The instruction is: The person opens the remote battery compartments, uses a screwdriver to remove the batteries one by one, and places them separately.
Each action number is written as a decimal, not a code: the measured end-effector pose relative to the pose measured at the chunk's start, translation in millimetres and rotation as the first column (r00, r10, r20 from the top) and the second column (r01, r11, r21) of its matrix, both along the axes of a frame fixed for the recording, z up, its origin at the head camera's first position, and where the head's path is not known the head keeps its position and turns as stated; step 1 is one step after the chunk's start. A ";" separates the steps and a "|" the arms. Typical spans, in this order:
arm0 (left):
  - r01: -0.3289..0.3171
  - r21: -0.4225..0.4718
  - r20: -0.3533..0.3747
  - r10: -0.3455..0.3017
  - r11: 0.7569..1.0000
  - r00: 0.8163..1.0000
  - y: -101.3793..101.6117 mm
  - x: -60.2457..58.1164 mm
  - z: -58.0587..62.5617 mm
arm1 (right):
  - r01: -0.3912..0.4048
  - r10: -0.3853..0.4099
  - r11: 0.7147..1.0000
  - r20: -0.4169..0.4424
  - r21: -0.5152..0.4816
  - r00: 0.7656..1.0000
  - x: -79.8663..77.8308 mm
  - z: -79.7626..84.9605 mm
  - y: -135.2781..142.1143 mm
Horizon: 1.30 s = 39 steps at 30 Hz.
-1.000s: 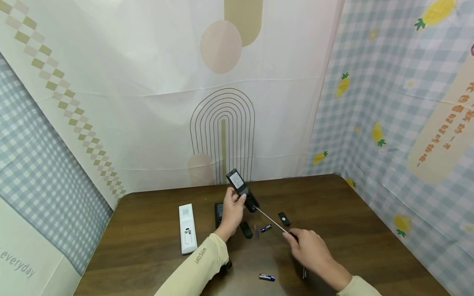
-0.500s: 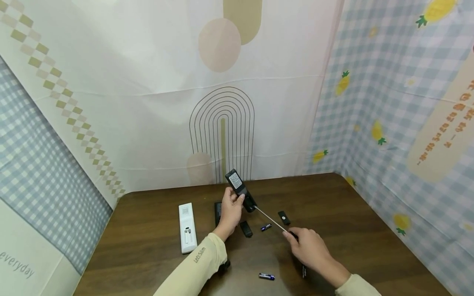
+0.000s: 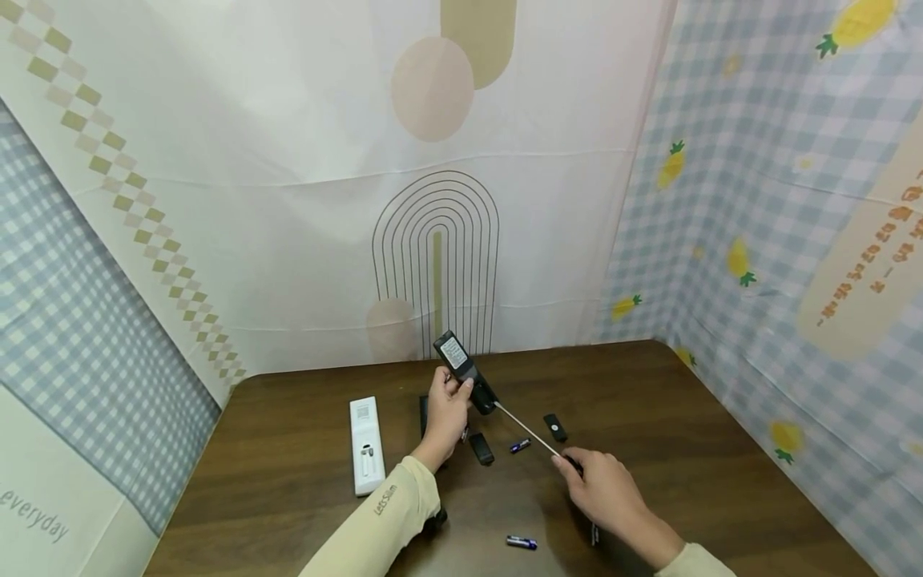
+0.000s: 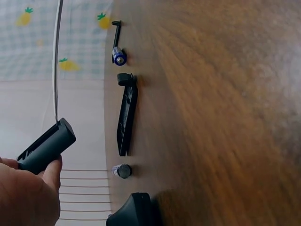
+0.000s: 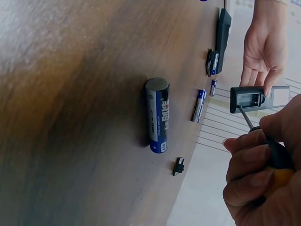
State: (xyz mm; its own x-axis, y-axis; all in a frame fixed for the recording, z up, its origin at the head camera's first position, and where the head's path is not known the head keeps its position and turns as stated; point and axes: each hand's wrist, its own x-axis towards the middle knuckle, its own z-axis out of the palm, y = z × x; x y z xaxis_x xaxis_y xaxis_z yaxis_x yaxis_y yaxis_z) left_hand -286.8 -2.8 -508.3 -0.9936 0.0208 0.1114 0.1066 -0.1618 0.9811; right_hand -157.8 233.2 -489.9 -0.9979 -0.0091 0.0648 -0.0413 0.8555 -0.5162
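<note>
My left hand (image 3: 447,413) holds a black remote control (image 3: 454,354) above the table, its label side up. In the right wrist view the remote's battery compartment (image 5: 249,100) is uncovered, and no battery shows in it. My right hand (image 3: 609,489) grips a screwdriver (image 3: 530,431) with a black and yellow handle (image 5: 282,176). Its tip touches the compartment end of the remote. Below lie a battery (image 3: 520,445) and a black battery cover (image 3: 481,449). Another battery (image 3: 465,433) shows partly beside my left wrist. Closer to me lies one more battery (image 3: 521,542).
A white remote (image 3: 367,445) lies face down at the left, its battery compartment uncovered. Another black remote (image 3: 423,413) is mostly hidden behind my left hand. A second small black cover (image 3: 554,427) lies to the right. Something black (image 3: 436,519) shows under my left forearm.
A blurred bluish streak below the remote one second ago is gone; a battery now shows beside my left wrist. The remote has shifted slightly left. Both hands keep their hold.
</note>
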 end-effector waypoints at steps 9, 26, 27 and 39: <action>-0.003 -0.019 -0.002 0.003 1.000 1.000 0.8 2.7 -0.2 | 0.016 -0.016 1.000 -0.012 -0.015 1.000 4.3 -0.8 0.6; 0.073 -0.112 0.081 -0.065 0.991 0.995 3.8 -1.6 -2.1 | 0.035 -0.039 0.997 -0.046 -0.072 0.998 6.7 3.3 8.1; 0.093 -0.128 0.099 -0.081 0.987 0.992 4.9 -2.2 -2.6 | 0.039 -0.043 0.997 -0.055 -0.071 0.998 7.0 3.9 8.8; 0.097 -0.347 0.190 -0.032 0.933 0.981 34.3 -14.7 -8.0 | 0.063 -0.070 0.995 -0.087 -0.083 0.994 11.3 6.8 16.9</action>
